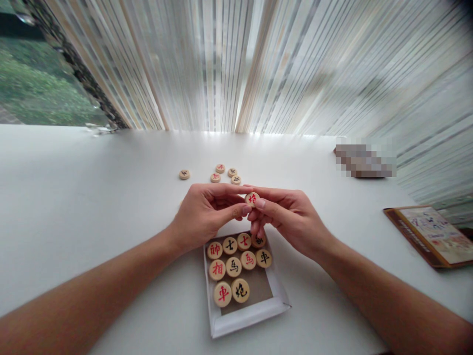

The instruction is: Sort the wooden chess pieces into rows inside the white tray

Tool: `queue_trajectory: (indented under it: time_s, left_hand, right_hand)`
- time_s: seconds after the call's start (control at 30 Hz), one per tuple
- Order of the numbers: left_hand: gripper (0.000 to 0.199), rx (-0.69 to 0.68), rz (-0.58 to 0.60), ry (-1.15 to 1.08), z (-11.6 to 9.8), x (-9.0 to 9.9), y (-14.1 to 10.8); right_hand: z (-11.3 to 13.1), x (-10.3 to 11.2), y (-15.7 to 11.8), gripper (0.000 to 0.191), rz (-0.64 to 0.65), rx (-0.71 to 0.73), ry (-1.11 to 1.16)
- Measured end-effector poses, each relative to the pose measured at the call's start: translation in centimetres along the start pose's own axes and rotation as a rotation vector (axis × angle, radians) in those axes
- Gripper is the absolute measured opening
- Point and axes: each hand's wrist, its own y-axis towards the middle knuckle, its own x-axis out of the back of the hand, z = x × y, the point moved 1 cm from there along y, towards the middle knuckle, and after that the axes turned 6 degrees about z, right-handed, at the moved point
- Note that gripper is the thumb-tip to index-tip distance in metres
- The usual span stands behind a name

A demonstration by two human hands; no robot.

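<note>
Above the far edge of a white box, a wooden xiangqi piece with a red character faces me. My right hand pinches it, thumb across its right edge. My left hand closes on its left side, thumb tip and index finger at the rim. Inside the box, round pieces lie face up in rows with red or black characters, among them a black-marked piece beside a red-marked piece in the nearest row. My right fingers partly cover a black-marked piece at the box's far right corner.
Beyond my hands, several small pieces lie on the white table, one black-marked piece apart on the left. At the right are a brown-edged booklet or board and a blurred-out brown object. A string curtain hangs behind the table.
</note>
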Motion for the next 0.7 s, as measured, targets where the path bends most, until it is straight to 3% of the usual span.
queue_trajectory:
  time_s: [0.13, 0.4, 0.7]
  left_hand:
    - [0.028, -0.005, -0.007, -0.017, -0.06, -0.04, -0.02]
    - [0.025, -0.051, 0.043, -0.047, 0.6, -0.04, -0.08]
    - [0.023, -0.01, 0.026, -0.008, 0.43, 0.03, -0.12]
  right_hand:
    - [-0.05, 0.12, 0.02, 0.025, -0.001, -0.001, 0.034]
    - [0.2, -0.24, 0.12, 0.031, -0.066, 0.006, -0.19]
    - [0.26, -0.35, -0.05, 0.03, -0.044, 0.013, -0.229]
